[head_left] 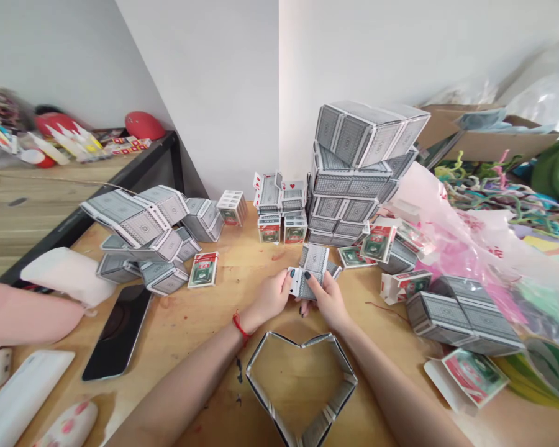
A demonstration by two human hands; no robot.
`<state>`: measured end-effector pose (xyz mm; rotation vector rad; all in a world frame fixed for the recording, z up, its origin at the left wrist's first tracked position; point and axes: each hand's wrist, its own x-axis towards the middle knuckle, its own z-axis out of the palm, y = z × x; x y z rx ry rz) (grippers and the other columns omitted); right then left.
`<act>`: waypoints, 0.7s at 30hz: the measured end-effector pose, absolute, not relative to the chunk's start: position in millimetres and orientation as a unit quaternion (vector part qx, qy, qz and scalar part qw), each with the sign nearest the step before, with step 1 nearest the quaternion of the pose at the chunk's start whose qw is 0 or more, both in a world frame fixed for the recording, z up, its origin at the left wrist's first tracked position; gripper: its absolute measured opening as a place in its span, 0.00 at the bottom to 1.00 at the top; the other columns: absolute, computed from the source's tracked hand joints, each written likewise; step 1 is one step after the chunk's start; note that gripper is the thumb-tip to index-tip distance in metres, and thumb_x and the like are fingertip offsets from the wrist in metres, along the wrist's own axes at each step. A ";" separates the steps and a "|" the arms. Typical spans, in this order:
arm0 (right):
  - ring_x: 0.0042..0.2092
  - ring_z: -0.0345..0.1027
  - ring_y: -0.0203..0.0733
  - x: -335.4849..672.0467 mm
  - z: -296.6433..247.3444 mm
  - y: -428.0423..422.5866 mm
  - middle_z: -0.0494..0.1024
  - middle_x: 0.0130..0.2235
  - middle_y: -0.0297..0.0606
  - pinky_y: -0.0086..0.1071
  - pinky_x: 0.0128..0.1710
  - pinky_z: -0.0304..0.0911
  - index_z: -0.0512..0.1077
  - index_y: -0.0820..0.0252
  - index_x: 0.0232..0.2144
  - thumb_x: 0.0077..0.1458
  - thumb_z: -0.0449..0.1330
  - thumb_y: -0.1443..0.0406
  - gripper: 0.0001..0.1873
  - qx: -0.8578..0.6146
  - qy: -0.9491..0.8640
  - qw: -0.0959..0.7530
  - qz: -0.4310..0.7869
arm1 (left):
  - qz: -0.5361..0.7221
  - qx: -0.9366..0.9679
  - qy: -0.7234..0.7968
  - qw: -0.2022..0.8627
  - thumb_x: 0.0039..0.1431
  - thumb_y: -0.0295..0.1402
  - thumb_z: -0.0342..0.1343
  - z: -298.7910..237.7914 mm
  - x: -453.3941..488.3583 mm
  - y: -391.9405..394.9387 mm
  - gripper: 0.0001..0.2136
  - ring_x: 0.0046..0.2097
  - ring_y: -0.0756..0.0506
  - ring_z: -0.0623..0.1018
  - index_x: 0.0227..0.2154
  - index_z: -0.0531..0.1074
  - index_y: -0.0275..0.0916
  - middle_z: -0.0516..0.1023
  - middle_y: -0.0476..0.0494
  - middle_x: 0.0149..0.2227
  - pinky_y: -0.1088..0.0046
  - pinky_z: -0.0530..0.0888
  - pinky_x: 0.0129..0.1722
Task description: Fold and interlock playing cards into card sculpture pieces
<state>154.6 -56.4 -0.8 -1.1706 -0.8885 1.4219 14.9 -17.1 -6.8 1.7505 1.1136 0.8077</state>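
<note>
Both hands meet over the middle of the table on a few grey-backed playing cards (315, 256), which form a folded, box-like piece. My left hand (272, 298) pinches its left end, where a white card face with black pips shows. With thumb on top, my right hand (328, 298) grips the right side; some fingers are hidden beneath. Between my forearms stands a heart-shaped frame (261, 366) made of folded cards, open in its middle. Just beyond the hands are small card cubes (293, 195) resting on green and red card boxes (269, 230).
A tall stack of card boxes (354, 180) rises at the back right. More card blocks lie left (130, 217) and right (466, 316). A black phone (116, 332) lies at left. Plastic bags (466, 217), a tape roll (547, 369) and opened card packs (475, 372) crowd the right side.
</note>
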 end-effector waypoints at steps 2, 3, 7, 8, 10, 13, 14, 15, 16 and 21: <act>0.14 0.66 0.36 154.6 -0.7 -55.6 0.73 0.19 0.28 0.25 0.09 0.61 0.55 0.56 0.33 0.50 0.56 0.51 0.18 -0.491 -0.368 0.518 0.597 | 0.324 0.706 0.445 0.445 0.59 0.39 0.43 -6.3 14.5 -16.8 0.13 0.23 0.50 0.66 0.25 0.65 0.38 0.69 0.49 0.21 0.75 0.57 0.25; 0.14 0.66 0.36 154.6 -1.0 -54.8 0.73 0.19 0.28 0.26 0.10 0.62 0.55 0.56 0.33 0.50 0.56 0.51 0.19 -0.492 -0.362 0.516 0.600 | 0.321 0.708 0.446 0.443 0.60 0.39 0.42 -6.2 14.3 -16.4 0.14 0.23 0.50 0.66 0.25 0.65 0.38 0.69 0.49 0.21 0.75 0.58 0.25; 0.19 0.70 0.38 156.5 -2.3 -51.7 0.74 0.24 0.29 0.29 0.13 0.66 0.58 0.56 0.34 0.46 0.60 0.53 0.20 -0.485 -0.336 0.531 0.608 | 0.303 0.724 0.458 0.417 0.61 0.39 0.38 -8.1 12.8 -13.7 0.15 0.25 0.50 0.67 0.28 0.65 0.37 0.70 0.48 0.23 0.75 0.59 0.25; 0.20 0.70 0.38 157.5 -2.4 -51.3 0.75 0.25 0.30 0.29 0.14 0.67 0.58 0.56 0.36 0.46 0.60 0.54 0.20 -0.479 -0.331 0.540 0.608 | 0.296 0.731 0.460 0.409 0.61 0.39 0.38 -9.3 12.3 -12.8 0.15 0.25 0.50 0.67 0.29 0.65 0.37 0.70 0.48 0.23 0.75 0.59 0.25; 0.22 0.71 0.38 160.0 -2.7 -51.2 0.76 0.29 0.31 0.30 0.15 0.67 0.59 0.54 0.38 0.47 0.60 0.55 0.19 -0.464 -0.321 0.555 0.612 | 0.283 0.744 0.464 0.389 0.62 0.39 0.37 -12.3 11.0 -11.0 0.15 0.25 0.50 0.68 0.29 0.65 0.37 0.70 0.48 0.24 0.76 0.60 0.25; 0.27 0.73 0.42 163.0 -4.1 -51.7 0.76 0.35 0.33 0.32 0.17 0.69 0.60 0.51 0.41 0.50 0.58 0.55 0.17 -0.439 -0.300 0.559 0.636 | 0.273 0.759 0.481 0.344 0.62 0.38 0.36 -17.6 8.6 -8.1 0.15 0.26 0.50 0.69 0.30 0.65 0.37 0.71 0.47 0.25 0.76 0.61 0.25; 0.30 0.74 0.43 163.4 -4.8 -51.7 0.76 0.37 0.34 0.34 0.19 0.70 0.61 0.51 0.42 0.50 0.57 0.55 0.17 -0.430 -0.291 0.560 0.646 | 0.269 0.765 0.484 0.328 0.62 0.37 0.36 -19.2 7.8 -7.3 0.14 0.27 0.50 0.70 0.30 0.65 0.37 0.72 0.47 0.26 0.76 0.61 0.26; 0.32 0.74 0.44 163.4 -5.4 -51.5 0.76 0.38 0.34 0.35 0.21 0.70 0.61 0.50 0.43 0.50 0.57 0.55 0.18 -0.420 -0.280 0.561 0.655 | 0.262 0.773 0.486 0.314 0.62 0.37 0.36 -20.5 7.2 -6.7 0.14 0.27 0.50 0.70 0.31 0.65 0.37 0.72 0.47 0.26 0.76 0.61 0.26; 0.35 0.73 0.45 163.3 -6.0 -51.2 0.76 0.40 0.34 0.37 0.24 0.71 0.61 0.49 0.45 0.50 0.57 0.56 0.19 -0.411 -0.269 0.565 0.662 | 0.253 0.781 0.486 0.300 0.62 0.36 0.36 -21.5 6.7 -6.4 0.14 0.27 0.49 0.71 0.31 0.65 0.37 0.72 0.46 0.26 0.76 0.61 0.26; 0.44 0.70 0.48 163.3 -7.1 -48.7 0.72 0.50 0.33 0.39 0.32 0.70 0.63 0.49 0.47 0.49 0.56 0.59 0.21 -0.393 -0.254 0.586 0.661 | 0.208 0.816 0.480 0.246 0.63 0.37 0.35 -20.7 5.6 -7.1 0.15 0.26 0.49 0.71 0.32 0.66 0.38 0.73 0.46 0.26 0.75 0.60 0.24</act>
